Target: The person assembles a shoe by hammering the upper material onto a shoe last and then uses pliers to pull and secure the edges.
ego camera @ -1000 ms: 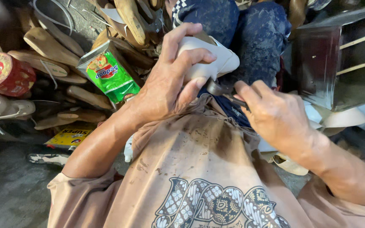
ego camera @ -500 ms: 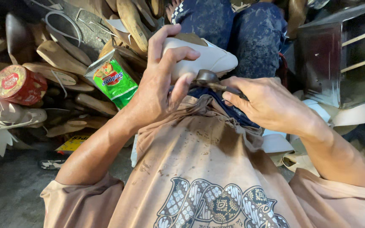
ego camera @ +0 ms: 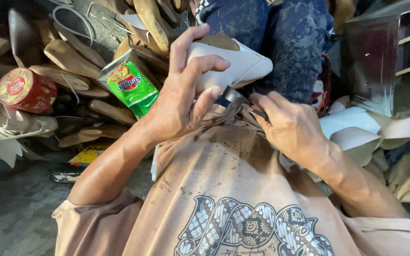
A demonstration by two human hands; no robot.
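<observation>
My left hand (ego camera: 179, 102) grips a white shoe upper (ego camera: 236, 66) on its last; my right hand (ego camera: 293, 128) is clenched around what seems a metal plier (ego camera: 233, 97) touching it.

The shoe (ego camera: 233, 66) lies on the person's lap, snack packet (ego camera: 131, 83) just left of it, round tin (ego camera: 24, 89) farther left, metal box (ego camera: 385, 61) at right.

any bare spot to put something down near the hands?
Only the grey floor at lower left, bordered by the left arm and the white cut-outs. Crowded elsewhere: wooden lasts, red tin and green packet on the left, white pieces under the metal box on the right.
</observation>
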